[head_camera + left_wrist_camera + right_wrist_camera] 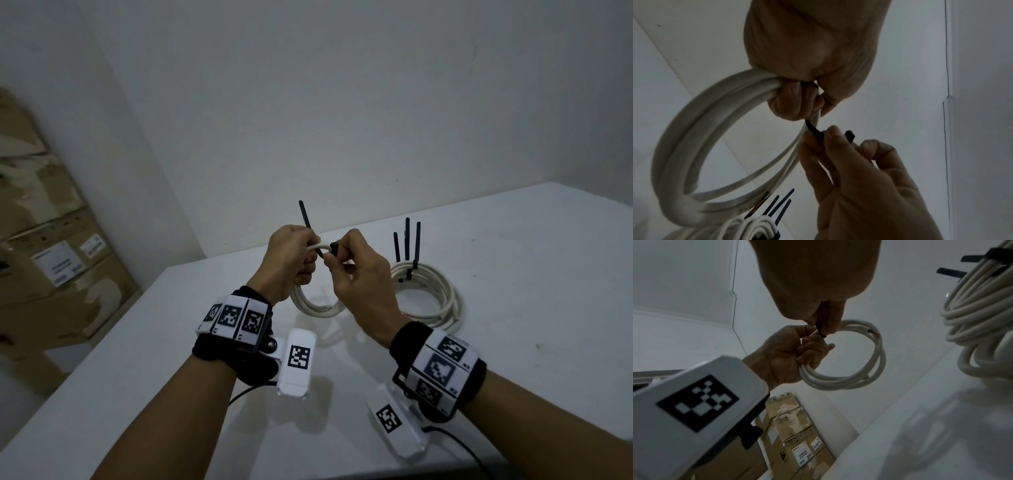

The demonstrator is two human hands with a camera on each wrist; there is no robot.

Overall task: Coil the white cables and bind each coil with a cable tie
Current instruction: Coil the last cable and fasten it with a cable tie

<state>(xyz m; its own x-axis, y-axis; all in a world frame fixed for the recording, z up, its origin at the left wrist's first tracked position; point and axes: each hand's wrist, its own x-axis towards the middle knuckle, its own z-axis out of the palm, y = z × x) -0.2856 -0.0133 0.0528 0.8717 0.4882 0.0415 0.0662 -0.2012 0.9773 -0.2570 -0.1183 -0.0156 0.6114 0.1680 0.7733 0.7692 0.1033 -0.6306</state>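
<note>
Head view: your left hand (291, 255) has its grip clamped on the white coil (317, 306), raised above the table (513, 342) so the cable tie (308, 222) can pass round.

Left wrist: your right hand (855, 170) pinches the tie's head end.

Right wrist: bound coils (982, 318) lie aside, clear of the work.

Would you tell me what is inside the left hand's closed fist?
The left hand grips the white cable coil and a black cable tie. How the tie lies inside the fist is hidden.
</note>
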